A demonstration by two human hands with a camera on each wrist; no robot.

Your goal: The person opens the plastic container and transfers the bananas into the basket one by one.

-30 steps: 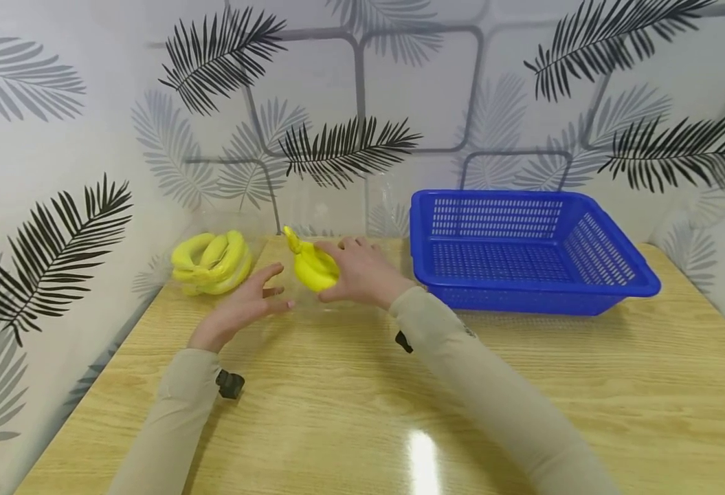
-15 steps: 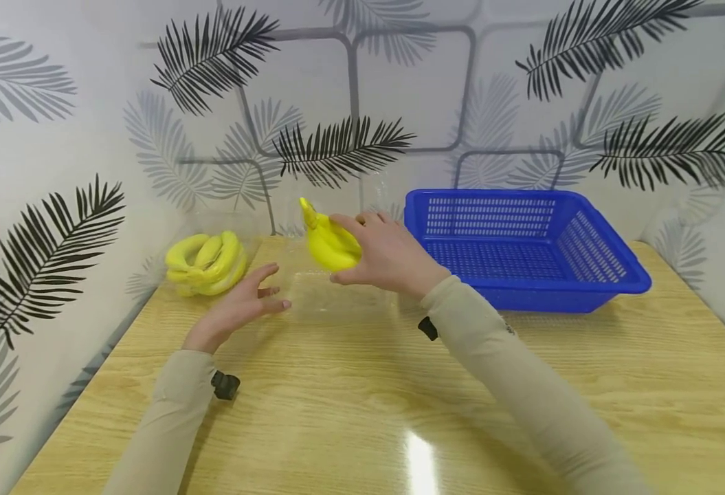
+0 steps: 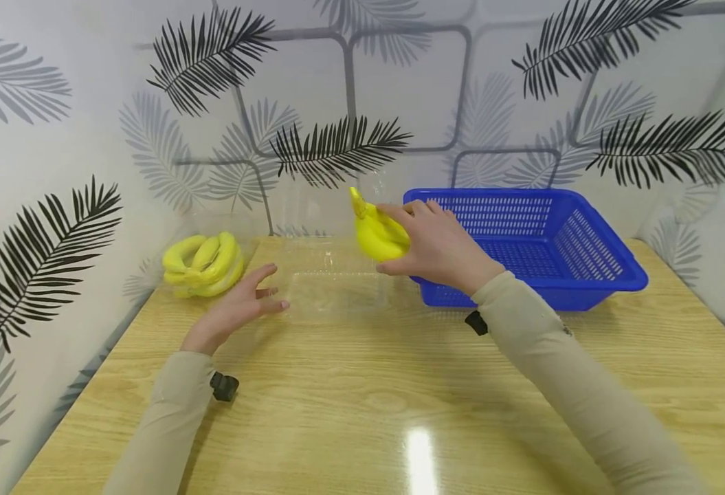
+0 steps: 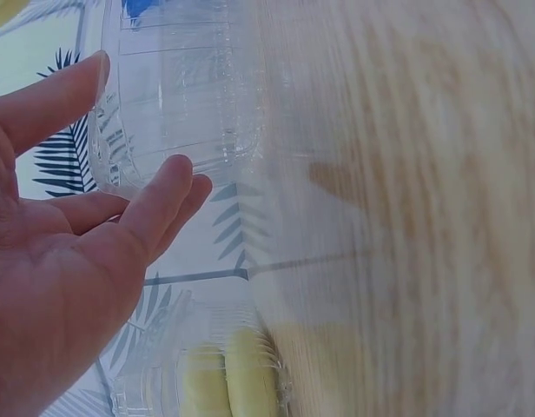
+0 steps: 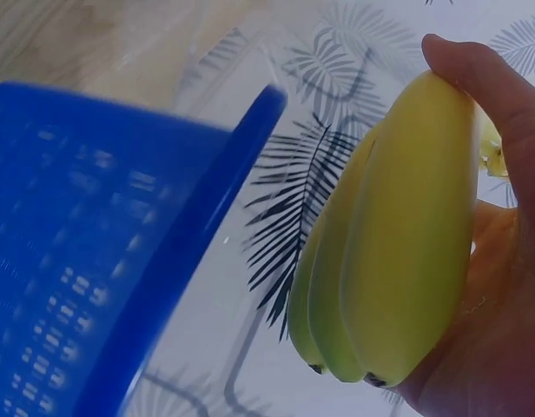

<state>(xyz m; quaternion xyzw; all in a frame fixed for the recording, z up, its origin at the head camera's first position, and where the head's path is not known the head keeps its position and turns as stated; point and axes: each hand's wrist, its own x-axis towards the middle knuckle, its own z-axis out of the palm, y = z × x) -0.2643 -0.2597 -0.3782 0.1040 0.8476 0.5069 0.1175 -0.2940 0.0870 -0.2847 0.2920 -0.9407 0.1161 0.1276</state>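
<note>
Right hand [image 3: 439,244] grips a small bunch of yellow bananas [image 3: 377,234], fingers curled around it, holding it in the air just beside the left rim of the blue plastic basket [image 3: 585,275]. Left hand [image 3: 238,309] lies with fingers relaxed and spread, fingertips [image 4: 176,174] touching the side of an open clear plastic clamshell container [image 3: 331,289], which sits on the wooden table [image 3: 362,412] between the two hands. Further left, near the leaf-patterned wall [image 3: 47,172], a second bunch of bananas [image 3: 204,265] rests inside another clear container.
</note>
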